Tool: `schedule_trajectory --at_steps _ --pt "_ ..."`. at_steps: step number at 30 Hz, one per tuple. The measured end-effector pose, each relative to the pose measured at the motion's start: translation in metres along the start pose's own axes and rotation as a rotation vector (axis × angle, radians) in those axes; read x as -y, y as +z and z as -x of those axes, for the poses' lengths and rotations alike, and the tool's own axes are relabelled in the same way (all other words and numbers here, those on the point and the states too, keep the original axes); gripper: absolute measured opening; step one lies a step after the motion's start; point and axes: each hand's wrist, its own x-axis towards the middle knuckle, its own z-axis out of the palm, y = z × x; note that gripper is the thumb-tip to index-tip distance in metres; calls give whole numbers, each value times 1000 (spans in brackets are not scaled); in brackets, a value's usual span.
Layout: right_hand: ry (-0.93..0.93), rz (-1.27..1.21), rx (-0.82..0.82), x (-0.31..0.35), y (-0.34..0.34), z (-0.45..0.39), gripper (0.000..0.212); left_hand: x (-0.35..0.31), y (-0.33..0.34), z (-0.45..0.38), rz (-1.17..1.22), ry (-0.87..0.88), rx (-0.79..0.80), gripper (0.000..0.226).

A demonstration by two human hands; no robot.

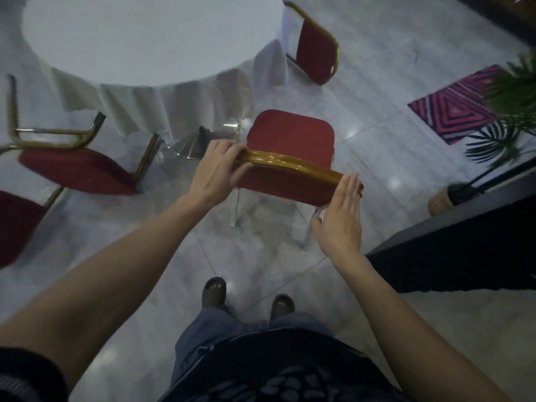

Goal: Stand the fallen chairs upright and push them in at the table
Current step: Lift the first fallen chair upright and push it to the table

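Standing upright on the floor (pixel 261 256) just short of the table (pixel 145 39) is one red chair (pixel 290 134), its seat facing the white tablecloth (pixel 174 91) and its gold top rail (pixel 290 163) nearest the person. The left hand (pixel 217 166) is gripping the left end of that rail, fingers curled over the top. The right hand (pixel 342 216) is lying flat and open, fingers straight and together, fingertips touching the right end of the rail; it is holding nothing. A second chair (pixel 75 166) is lying tipped over to the left of the table, legs pointing up and toward the tablecloth. A third chair (pixel 316 50) is standing upright at the table's right side, close against the cloth. A red cushion (pixel 14 224) is showing at the far left edge; whether it belongs to another chair cannot be told. A patterned rug (pixel 452 108) and a plant (pixel 510 94) are sitting at the right. The person's feet (pixel 214 291) are showing in dark sandals behind the chair.
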Motion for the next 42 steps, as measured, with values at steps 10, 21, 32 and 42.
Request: schedule_trajectory --at_steps 10,21,32,42 --pt "-181 -29 66 -47 -18 -36 105 -42 7 49 -17 -25 -105 36" --pt "-417 -136 43 -64 -32 -68 77 -51 9 66 16 106 -119 37" --pt "-781 -211 -47 -94 -20 -91 66 -82 43 99 -206 -22 -141 58" --pt "-903 -149 48 -104 -15 -112 75 -142 83 93 -163 -490 -199 78"
